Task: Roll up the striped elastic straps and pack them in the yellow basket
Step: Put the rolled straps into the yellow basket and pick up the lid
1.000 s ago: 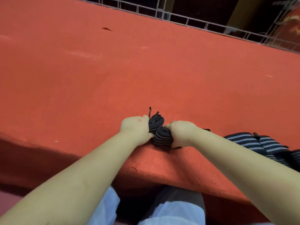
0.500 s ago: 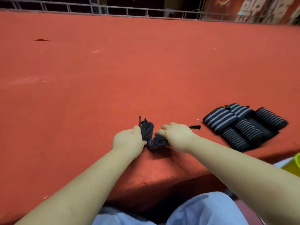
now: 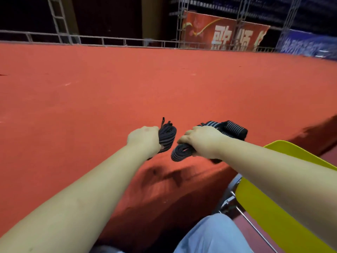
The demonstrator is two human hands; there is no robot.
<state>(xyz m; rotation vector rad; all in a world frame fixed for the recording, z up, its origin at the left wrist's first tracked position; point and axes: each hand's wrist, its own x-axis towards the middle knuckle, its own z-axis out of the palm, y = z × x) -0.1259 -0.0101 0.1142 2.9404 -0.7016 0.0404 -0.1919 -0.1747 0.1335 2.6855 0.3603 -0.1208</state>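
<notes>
Now holding one rolled strap in each fist above the near edge of the red carpeted platform [image 3: 127, 92]. Left hand [image 3: 144, 138] with fingers curled tight round a dark coil, the left roll [image 3: 167, 136], held roughly upright. Right hand [image 3: 201, 141] clamped likewise over the right roll [image 3: 179, 152], spiral end facing the camera. Just beyond the right knuckles, a cluster of finished rolls [image 3: 231, 129] lying on the carpet. Yellow basket [image 3: 264, 212] low at the right, beside the platform edge and under the right forearm, only rim and wall in view, inside hidden.

Probably the carry-over step: rolls made, packing not yet done. Best done by keeping the squeeze firm across the whole width of each coil, since elastic tends to spring open once slack. Worth lowering each roll into the basket rather than dropping, and setting it down snug against a wall, loose tail underneath
</notes>
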